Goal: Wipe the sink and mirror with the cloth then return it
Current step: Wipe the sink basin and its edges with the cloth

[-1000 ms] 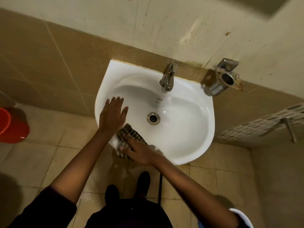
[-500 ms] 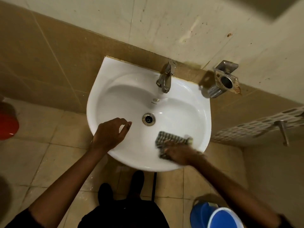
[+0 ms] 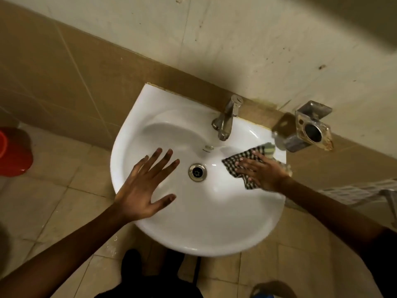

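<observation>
My right hand [image 3: 263,172] covers much of the cloth [image 3: 247,163], fingers spread flat, pressing it to the sink [image 3: 204,229] right of the drain [image 3: 197,172]. It stretches diagonally. My left hand [image 3: 142,186] is splayed, empty.

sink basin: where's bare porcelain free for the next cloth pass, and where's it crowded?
Free: the sink's wide near bowl, between the drain and the front rim; also the back-left bowl, left of the tap. Crowded: left hand spread beside the drain; right hand pressing the cloth at the right rim.
</observation>
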A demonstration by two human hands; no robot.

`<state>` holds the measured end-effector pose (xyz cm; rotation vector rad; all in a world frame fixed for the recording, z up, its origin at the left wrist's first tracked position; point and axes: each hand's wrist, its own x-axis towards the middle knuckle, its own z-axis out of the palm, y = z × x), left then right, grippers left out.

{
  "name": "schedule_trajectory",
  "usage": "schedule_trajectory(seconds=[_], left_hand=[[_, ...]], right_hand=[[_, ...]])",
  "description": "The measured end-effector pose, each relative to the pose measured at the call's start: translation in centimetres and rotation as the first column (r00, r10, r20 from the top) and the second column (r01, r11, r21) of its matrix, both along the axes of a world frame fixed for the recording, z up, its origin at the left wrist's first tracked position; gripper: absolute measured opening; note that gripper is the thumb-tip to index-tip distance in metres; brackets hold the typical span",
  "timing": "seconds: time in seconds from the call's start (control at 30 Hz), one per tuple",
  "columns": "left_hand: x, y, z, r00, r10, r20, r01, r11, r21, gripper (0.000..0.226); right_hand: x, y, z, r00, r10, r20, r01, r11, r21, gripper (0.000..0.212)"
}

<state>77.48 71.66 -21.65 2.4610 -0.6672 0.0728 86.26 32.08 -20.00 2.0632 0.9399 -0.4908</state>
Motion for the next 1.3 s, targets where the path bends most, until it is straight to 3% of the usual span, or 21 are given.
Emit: schedule_trajectory(seconds=[0.13,0.2,0.23,0.37,0.5,0.57,0.6,0.67,0.77,0.83,0.9,1.03,1.07,1.1,1.13,1.17,1.2,1.23,1.3], left_hand=[[0.0,-0.2,-0.2,1.000,0.018,-0.023,-0.018,1.000,0.001,0.078],[0.1,-0.3,-0.1,0.999,0.031,-0.037,-0.031,1.000,0.005,0.078],[0.1,-0.3,-0.1,0.998,0.029,-0.050,-0.029,1.000,0.006,0.078],[0.2,-0.4,0.0,0.997,0.012,-0.072,-0.010,1.000,0.026,0.076],[0.2,-0.3,-0.1,0.997,0.009,-0.076,-0.007,0.999,0.032,0.076],[0.2,-0.2,-0.2,0.997,0.018,-0.077,-0.017,1.000,0.016,0.076],[0.2,-0.2,-0.2,0.997,0.025,-0.078,-0.024,1.000,0.010,0.076],[0.2,-0.2,-0.1,0.997,0.032,-0.076,-0.032,0.999,-0.001,0.077],[0.2,-0.2,0.2,0.995,0.031,-0.090,-0.032,0.999,-0.012,0.077],[0.1,-0.2,0.3,0.995,0.033,-0.093,-0.036,0.999,-0.028,0.076],[0.1,-0.1,0.4,0.996,0.042,-0.084,-0.046,0.998,-0.049,0.075],[0.0,-0.2,0.4,0.995,0.054,-0.085,-0.059,0.996,-0.062,0.074],[0.0,-0.2,0.4,0.996,0.044,-0.077,-0.049,0.997,-0.060,0.074],[0.1,-0.1,0.4,0.997,0.038,-0.073,-0.042,0.997,-0.058,0.074],[0.1,0.0,0.4,0.996,0.038,-0.075,-0.042,0.997,-0.058,0.074],[0.1,0.0,0.4,0.996,0.043,-0.079,-0.048,0.997,-0.062,0.074],[0.1,0.0,0.4,0.996,0.051,-0.077,-0.056,0.996,-0.067,0.074],[0.2,-0.1,0.4,0.996,0.060,-0.068,-0.065,0.995,-0.076,0.074],[0.1,-0.1,0.3,0.996,0.073,-0.060,-0.079,0.992,-0.103,0.075]], right_hand=[[6.6,6.7,-1.5,0.845,0.527,0.094,-0.513,0.847,-0.136,0.054],[7.8,11.1,-2.7,0.758,0.630,0.170,-0.616,0.777,-0.133,0.049],[7.7,12.8,-3.1,0.763,0.616,0.196,-0.613,0.786,-0.084,0.049],[6.3,14.7,-3.0,0.860,0.477,0.181,-0.490,0.871,0.034,0.055],[3.7,11.1,-3.2,0.938,0.341,0.057,-0.345,0.933,0.100,0.052],[1.1,7.9,-4.1,0.992,0.029,-0.120,-0.006,0.982,0.188,0.053],[-0.1,7.0,-4.2,0.962,-0.155,-0.227,0.216,0.936,0.276,0.051],[-2.3,6.7,-3.7,0.801,-0.423,-0.423,0.584,0.708,0.398,0.048],[-6.4,9.8,-2.2,0.482,-0.586,-0.651,0.875,0.363,0.321,0.047],[-9.4,14.3,-1.6,0.275,-0.500,-0.821,0.962,0.139,0.237,0.045],[-11.8,19.8,-1.8,0.060,-0.243,-0.968,0.995,-0.064,0.078,0.042],[-12.3,23.0,-2.3,-0.043,-0.158,-0.987,0.996,-0.083,-0.030,0.043],[-11.8,21.7,-2.4,0.015,-0.215,-0.977,0.999,-0.035,0.023,0.043],[-11.4,19.3,-2.5,0.136,-0.271,-0.953,0.990,0.058,0.125,0.044],[-11.0,16.4,-2.8,0.291,-0.393,-0.872,0.952,0.210,0.223,0.046],[-10.8,13.2,-3.3,0.503,-0.503,-0.703,0.858,0.384,0.341,0.045],[-10.4,10.4,-4.4,0.724,-0.490,-0.485,0.689,0.545,0.478,0.045],[-10.2,9.2,-4.2,0.862,-0.416,-0.290,0.507,0.699,0.504,0.048],[-10.3,11.6,-4.6,0.925,-0.335,-0.180,0.380,0.786,0.488,0.046]])
